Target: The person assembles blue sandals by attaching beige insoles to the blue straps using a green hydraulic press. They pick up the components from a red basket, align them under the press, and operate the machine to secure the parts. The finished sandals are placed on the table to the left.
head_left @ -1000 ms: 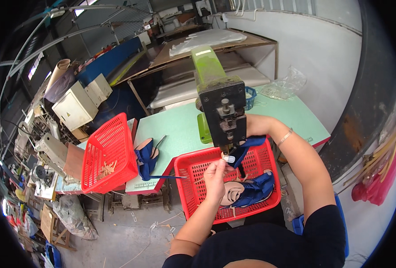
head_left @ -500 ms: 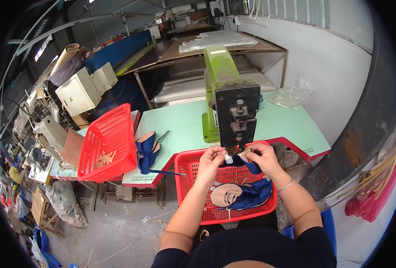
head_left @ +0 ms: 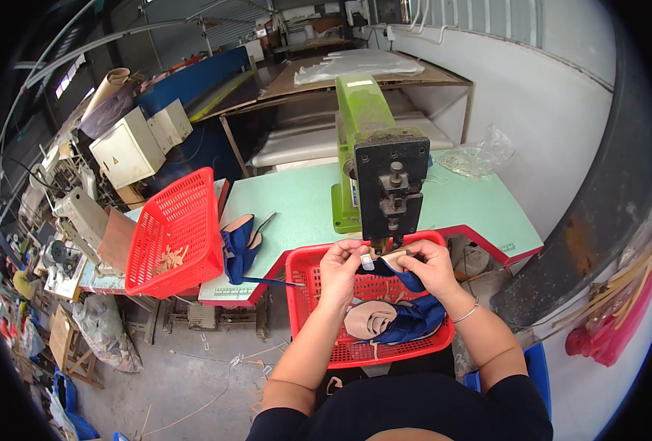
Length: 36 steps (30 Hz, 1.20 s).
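Note:
My left hand [head_left: 340, 270] and my right hand [head_left: 433, 270] hold a navy shoe upper [head_left: 411, 281] with beige lining between them, one at each end. A small white label [head_left: 368, 262] shows beside my left fingers. The upper sits right under the black head of a green sewing-type press machine [head_left: 390, 176]; the machine's tip partly hides where the two meet. Both hands are pinched closed. Below them, a red basket [head_left: 294, 309] holds a stack of beige-lined pieces [head_left: 370, 320] and navy uppers [head_left: 418, 317].
On the mint-green table [head_left: 289, 198] lie more navy pieces [head_left: 239, 246] with a strap trailing toward the basket. A second red basket [head_left: 212, 220], tilted, contains beige scraps [head_left: 171, 259]. A dark slanted column [head_left: 568, 220] stands at the right, and clear plastic [head_left: 480, 154] lies at the back.
The upper has come slightly down and toward me, and its label and more of its beige lining now show. Both hands stay closed on it.

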Available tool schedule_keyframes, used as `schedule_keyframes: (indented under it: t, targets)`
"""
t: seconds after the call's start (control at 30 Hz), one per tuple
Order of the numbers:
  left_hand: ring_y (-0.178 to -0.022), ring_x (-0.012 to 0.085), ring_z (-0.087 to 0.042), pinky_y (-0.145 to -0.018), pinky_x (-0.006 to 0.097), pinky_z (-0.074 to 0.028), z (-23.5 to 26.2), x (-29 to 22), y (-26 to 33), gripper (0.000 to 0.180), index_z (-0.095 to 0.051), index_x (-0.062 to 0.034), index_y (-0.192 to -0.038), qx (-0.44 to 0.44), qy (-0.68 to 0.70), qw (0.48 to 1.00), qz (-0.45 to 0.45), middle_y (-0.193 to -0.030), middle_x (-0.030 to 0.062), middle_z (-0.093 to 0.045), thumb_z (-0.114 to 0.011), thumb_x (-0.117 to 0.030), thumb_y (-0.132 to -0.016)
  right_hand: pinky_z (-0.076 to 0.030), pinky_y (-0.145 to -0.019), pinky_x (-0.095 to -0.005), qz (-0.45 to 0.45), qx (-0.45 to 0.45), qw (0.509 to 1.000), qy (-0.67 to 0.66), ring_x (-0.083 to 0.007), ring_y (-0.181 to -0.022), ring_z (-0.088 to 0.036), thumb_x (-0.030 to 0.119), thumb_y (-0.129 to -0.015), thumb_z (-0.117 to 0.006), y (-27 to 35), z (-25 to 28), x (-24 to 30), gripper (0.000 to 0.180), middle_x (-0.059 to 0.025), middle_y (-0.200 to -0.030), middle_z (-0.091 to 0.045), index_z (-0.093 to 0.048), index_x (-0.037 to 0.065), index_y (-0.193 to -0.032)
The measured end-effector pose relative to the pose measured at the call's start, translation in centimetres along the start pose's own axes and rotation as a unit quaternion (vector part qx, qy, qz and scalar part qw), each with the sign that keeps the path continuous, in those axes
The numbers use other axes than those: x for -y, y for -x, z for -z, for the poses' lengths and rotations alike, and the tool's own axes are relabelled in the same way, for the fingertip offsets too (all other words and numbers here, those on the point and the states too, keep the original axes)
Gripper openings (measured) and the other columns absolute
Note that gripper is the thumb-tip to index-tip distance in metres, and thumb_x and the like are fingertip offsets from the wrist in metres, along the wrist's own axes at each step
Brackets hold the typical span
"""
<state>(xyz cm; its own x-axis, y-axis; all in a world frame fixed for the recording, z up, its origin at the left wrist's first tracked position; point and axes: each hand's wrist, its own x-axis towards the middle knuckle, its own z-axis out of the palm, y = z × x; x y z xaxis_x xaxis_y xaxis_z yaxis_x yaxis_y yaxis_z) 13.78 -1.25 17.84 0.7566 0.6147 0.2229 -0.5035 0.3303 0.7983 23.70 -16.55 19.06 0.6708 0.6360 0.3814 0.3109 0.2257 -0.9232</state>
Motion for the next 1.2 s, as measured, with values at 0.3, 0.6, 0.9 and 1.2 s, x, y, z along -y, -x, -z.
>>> schedule_keyframes:
  t: [0.3,0.6,0.9,1.2]
  targets:
    - [-0.068,0.0099,-0.059,-0.06,0.019,-0.047,2.2,-0.2,1.0,0.011,-0.055,-0.0018,-0.091,-0.067,0.023,0.997,0.0,-0.081,0.0068,-0.063,-0.06,0.002,-0.081,-0.046,-0.057,-0.0203,-0.047,0.001,0.999,-0.013,-0.0068,-0.064,-0.058,0.006,-0.072,-0.073,-0.2,-2.0,1.3,0.027,-0.0044,-0.068,-0.061,-0.047,0.003,-0.08]
    - [-0.109,0.0208,-0.048,-0.088,0.028,-0.045,7.5,0.2,4.8,0.042,-0.051,-0.0031,-0.115,-0.131,-0.341,0.91,-0.196,-0.114,0.013,-0.047,-0.054,0.009,-0.075,-0.046,-0.056,-0.02,-0.026,0.0,0.999,0.046,-0.0059,-0.063,-0.056,0.0,-0.073,-0.07,3.1,-5.4,-1.4,0.027,-0.0042,-0.07,-0.059,-0.045,0.004,-0.08]
    - [-0.1,0.0295,-0.056,-0.083,0.036,-0.047,7.3,1.2,8.7,0.043,-0.056,-0.0075,-0.112,0.146,-0.613,0.74,-0.234,-0.106,0.0124,-0.059,-0.055,0.004,-0.07,-0.045,-0.058,-0.0258,-0.434,0.154,0.776,-0.431,-0.0146,-0.059,-0.054,0.02,-0.093,-0.043,6.0,-6.3,-10.8,0.026,-0.0141,-0.084,-0.064,-0.057,-0.001,-0.099]
    - [-0.078,0.0341,-0.061,-0.072,0.038,-0.049,12.4,-12.2,-8.4,0.027,-0.065,-0.0015,-0.094,-0.186,-0.627,0.674,-0.343,-0.085,0.0193,-0.062,-0.048,0.002,-0.073,-0.048,-0.076,-0.0342,-0.405,0.097,0.825,-0.382,-0.0214,-0.086,-0.061,0.024,-0.091,-0.05,5.1,-3.9,-6.1,0.026,-0.0107,-0.099,-0.063,-0.054,0.004,-0.106]
